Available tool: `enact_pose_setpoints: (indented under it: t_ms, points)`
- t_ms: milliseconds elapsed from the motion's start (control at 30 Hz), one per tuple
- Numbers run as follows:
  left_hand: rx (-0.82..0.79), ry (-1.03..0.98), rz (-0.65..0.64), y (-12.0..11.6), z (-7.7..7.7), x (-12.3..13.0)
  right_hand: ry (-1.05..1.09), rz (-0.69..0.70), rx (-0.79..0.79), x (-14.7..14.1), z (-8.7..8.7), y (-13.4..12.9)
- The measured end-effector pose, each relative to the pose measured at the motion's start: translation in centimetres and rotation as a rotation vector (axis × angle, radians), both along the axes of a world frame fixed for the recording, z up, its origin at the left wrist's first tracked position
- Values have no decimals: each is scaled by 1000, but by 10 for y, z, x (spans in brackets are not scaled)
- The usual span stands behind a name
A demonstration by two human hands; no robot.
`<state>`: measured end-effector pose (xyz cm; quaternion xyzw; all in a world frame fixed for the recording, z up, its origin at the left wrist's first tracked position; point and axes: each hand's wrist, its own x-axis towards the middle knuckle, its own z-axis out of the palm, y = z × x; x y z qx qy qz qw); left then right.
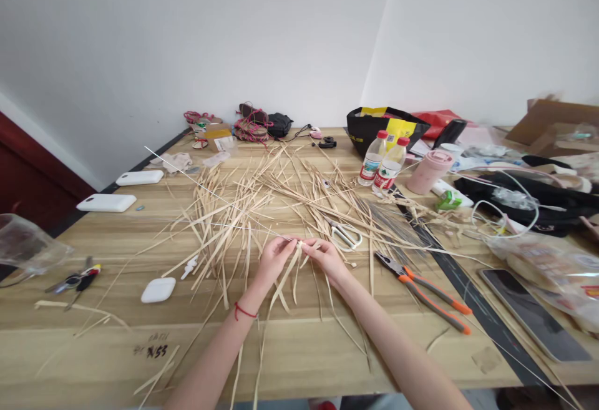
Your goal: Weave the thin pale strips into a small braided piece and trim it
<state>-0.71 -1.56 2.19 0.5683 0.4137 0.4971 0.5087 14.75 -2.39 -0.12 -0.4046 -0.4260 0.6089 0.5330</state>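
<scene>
My two bare hands meet at the middle of a wooden table [210,354], just in front of a heap of straw strips [229,201]. My left hand [276,261] is nearly closed, its thumb and fingers pinching a small bunch of strips [294,266] whose loose ends hang toward me; my right hand [328,260], fingers curled, pinches the same bunch from the other side. The heap fills the space ahead, with a thin white rod [187,179] slanting over it. White-handled scissors [347,235] lie among the strips just beyond my right hand. Orange-and-grey pliers [428,294] rest to the right of my right forearm, and farther right is a dark smartphone [533,314]. Two red-capped water bottles [390,168] stand upright before a black-and-yellow bag [362,138], near a pink tumbler [429,174]. Left of my left hand are a white earbud case [158,290] and, farther off, a bunch of keys [77,281]; behind those lie two white oblong devices [107,203].
</scene>
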Motion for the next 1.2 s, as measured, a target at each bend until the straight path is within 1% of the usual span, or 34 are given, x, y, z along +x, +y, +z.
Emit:
enact_pose_setpoints:
  t_ms: [100, 267, 600, 700, 900, 1100, 1200]
  points:
    - [-1, -9, -36, -1, 1, 1, -17, -16, 20, 1, 0, 0]
    - [-9, -46, -100, -2, 8, 0, -52, -57, 63, 1, 1, 1]
    - [-49, -81, -39, 1, 8, -2, -56, -42, 105, 0, 5, -1]
    - [-61, -91, -15, 1, 7, -2, -65, -38, 87, 1, 5, -1]
    - [-73, -75, -47, 2, 9, -7, -68, -41, 80, 2, 4, 0]
    - [-42, -42, 28, 5, 6, -8, -58, -73, 42, 3, 3, 1]
    - [-36, -52, 32, 6, 3, -7, -32, -60, 18, 2, 1, 2]
